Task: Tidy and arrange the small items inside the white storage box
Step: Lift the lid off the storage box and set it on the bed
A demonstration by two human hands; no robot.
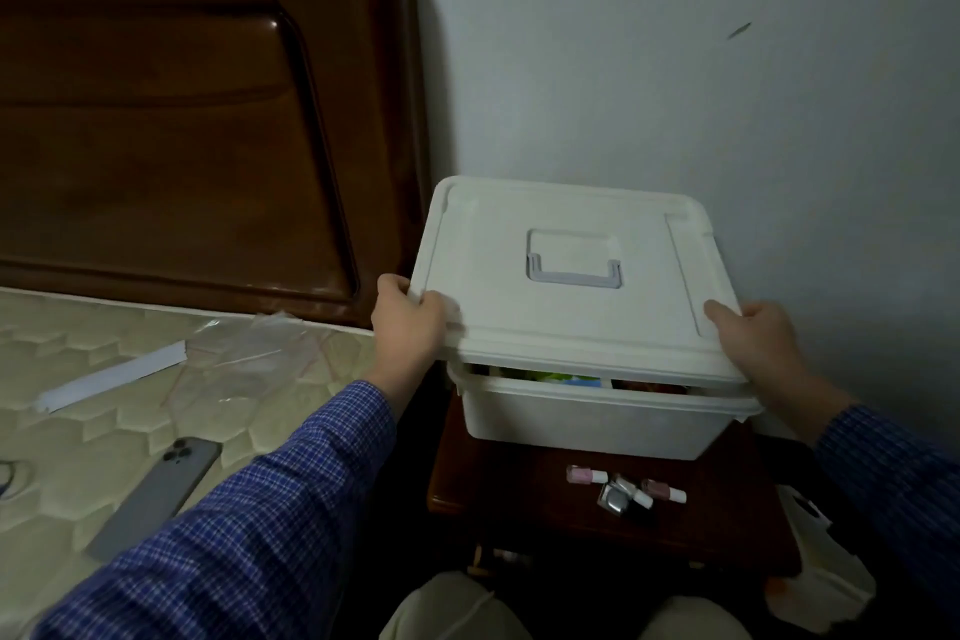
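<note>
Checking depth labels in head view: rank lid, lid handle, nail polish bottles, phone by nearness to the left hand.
1. lid: the left hand grips its left edge, so it touches.
2. lid handle: right of the hand, at the lid's centre.
3. nail polish bottles: lower right, on the nightstand in front of the box.
4. phone: lower left, on the mattress.
Bottles and phone are close to call.

matt plastic lid (571, 317) (white), glossy wooden headboard (182, 120)

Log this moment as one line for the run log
hands: left and right grip lid | lid: front edge raised off white storage box | nail polish bottles: on nightstand
</note>
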